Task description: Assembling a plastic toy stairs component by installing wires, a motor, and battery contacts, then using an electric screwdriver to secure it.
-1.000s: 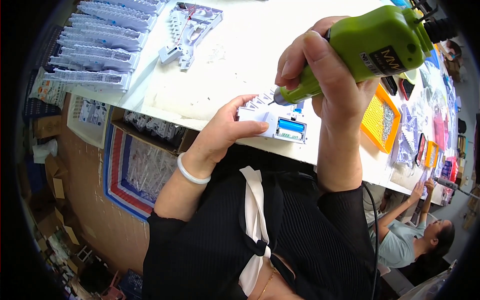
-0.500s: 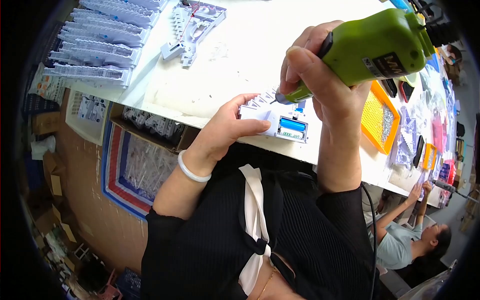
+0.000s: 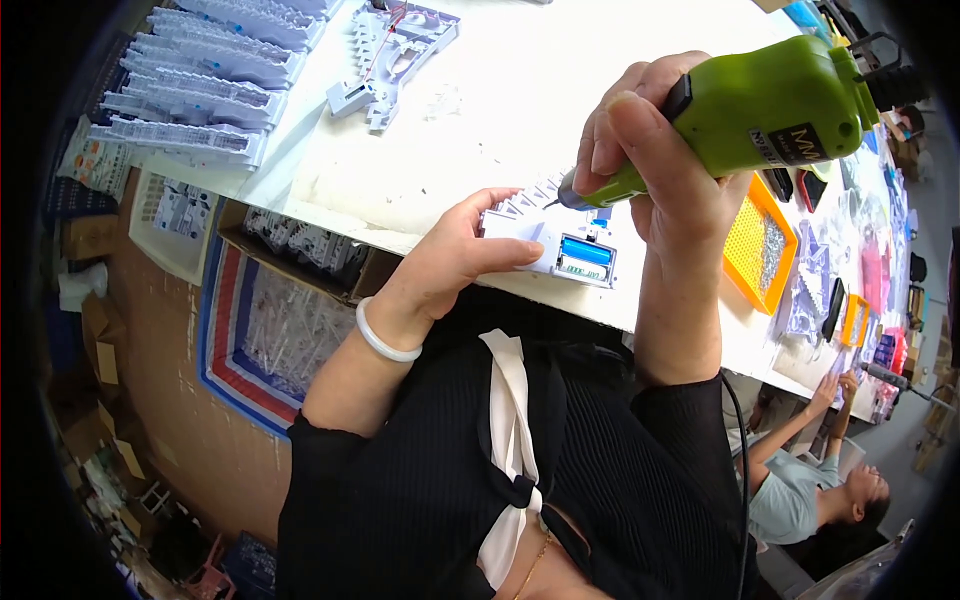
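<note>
My left hand [image 3: 478,238] grips a white plastic housing [image 3: 515,250] at the table's front edge, thumb lying across its top. A row of toothed fins runs along the housing's far side, and a blue battery [image 3: 586,250] shows in an open bay at its right end. My right hand [image 3: 665,150] is wrapped round a green electric screwdriver [image 3: 765,105], which slants down to the left. The screwdriver's dark tip points at the housing beside the fins; whether it touches cannot be made out.
Stacked white housings [image 3: 190,90] fill the table's far left, with an opened housing [image 3: 390,60] with red wire nearby. On the right lies an orange tray [image 3: 760,245] of small metal parts. Below left are a box of parts [image 3: 300,245] and a striped bag [image 3: 245,385]. A co-worker [image 3: 805,490] sits at right.
The screwdriver and my right hand have shifted slightly right and down in the picture. My left hand and the housing stay nearly where they were.
</note>
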The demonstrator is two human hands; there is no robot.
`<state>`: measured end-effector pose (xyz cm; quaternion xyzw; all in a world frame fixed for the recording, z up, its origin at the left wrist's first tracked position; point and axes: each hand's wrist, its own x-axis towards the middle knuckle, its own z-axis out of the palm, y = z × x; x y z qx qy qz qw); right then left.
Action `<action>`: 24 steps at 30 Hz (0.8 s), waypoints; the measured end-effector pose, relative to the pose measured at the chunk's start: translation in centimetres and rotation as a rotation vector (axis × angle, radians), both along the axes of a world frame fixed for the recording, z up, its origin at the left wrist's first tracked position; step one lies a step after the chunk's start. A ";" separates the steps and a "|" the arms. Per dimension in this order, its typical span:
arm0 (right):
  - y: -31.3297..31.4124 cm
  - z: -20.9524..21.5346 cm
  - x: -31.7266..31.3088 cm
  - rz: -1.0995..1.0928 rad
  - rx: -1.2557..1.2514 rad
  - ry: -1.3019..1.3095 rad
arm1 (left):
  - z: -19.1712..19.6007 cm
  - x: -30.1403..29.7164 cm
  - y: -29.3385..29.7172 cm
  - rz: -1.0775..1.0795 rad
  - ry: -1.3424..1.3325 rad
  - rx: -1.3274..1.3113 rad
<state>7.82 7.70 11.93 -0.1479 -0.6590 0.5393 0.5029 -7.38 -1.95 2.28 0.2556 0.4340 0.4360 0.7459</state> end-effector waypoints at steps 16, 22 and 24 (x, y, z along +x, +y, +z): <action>5.2 0.8 1.3 -0.088 0.237 0.117 | 1.8 -0.9 2.7 0.021 1.132 0.678; 6.7 1.4 3.1 -0.472 0.053 -0.078 | 3.4 -0.5 1.9 -0.282 1.185 0.468; 8.4 0.7 3.8 -0.537 -0.041 -0.292 | 3.2 -0.3 1.9 -0.303 1.104 0.391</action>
